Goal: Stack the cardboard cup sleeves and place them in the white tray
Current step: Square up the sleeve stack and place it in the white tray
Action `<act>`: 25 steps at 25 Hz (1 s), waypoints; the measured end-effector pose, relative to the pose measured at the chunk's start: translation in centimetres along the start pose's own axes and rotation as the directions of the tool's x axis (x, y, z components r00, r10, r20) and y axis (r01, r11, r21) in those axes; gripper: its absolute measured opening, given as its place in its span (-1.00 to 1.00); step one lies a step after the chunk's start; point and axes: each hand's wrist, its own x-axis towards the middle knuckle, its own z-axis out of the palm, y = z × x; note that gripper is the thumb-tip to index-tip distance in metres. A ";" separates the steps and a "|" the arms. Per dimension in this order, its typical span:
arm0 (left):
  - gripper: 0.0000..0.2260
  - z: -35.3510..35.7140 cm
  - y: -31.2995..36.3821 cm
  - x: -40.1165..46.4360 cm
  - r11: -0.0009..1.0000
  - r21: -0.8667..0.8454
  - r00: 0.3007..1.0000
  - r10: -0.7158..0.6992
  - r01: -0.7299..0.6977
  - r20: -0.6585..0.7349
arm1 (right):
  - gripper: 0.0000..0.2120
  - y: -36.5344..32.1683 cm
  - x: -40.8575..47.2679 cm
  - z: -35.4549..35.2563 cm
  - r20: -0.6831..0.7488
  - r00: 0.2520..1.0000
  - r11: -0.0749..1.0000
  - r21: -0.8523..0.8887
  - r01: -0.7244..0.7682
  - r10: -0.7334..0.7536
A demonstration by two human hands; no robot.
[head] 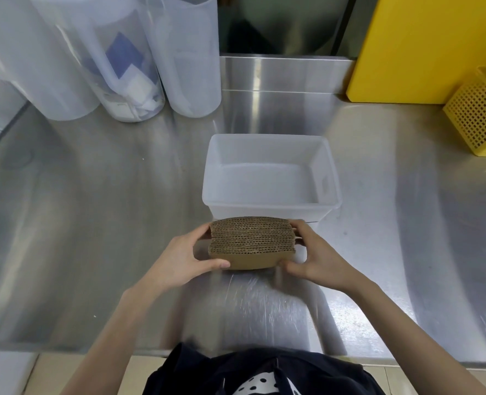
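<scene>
A thick stack of brown corrugated cardboard cup sleeves (250, 240) stands on edge on the steel counter, just in front of the white tray (270, 208). My left hand (184, 260) grips the stack's left end, thumb across the front face. On the other end, my right hand (313, 256) presses with its fingers and its thumb low at the front. The tray is a translucent white rectangular tub with nothing inside it, a hand's width beyond the stack.
Three tall translucent plastic containers (127, 58) stand at the back left. A yellow panel (424, 47) and a yellow perforated basket (481, 121) sit at the back right. The steel counter (93, 223) ends at a front edge near my body.
</scene>
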 end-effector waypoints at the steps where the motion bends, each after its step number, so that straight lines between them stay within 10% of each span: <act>1: -0.36 -0.4 0.3 0.2 1.000 -0.016 1.000 0.012 -0.012 -0.004 | -0.45 -0.4 0.1 -0.3 -0.009 1.000 1.000 0.001 0.013 -0.013; 15: -0.48 -6.8 5.6 5.9 0.995 -0.044 0.995 0.090 -0.088 0.043 | -0.38 -5.3 5.1 -5.9 -0.020 0.992 0.985 -0.123 0.119 -0.122; 25: -0.53 -9.9 6.1 13.7 1.000 0.015 0.987 -0.017 0.015 0.163 | -0.39 -5.1 10.6 -6.9 0.033 0.995 0.989 -0.115 -0.093 0.097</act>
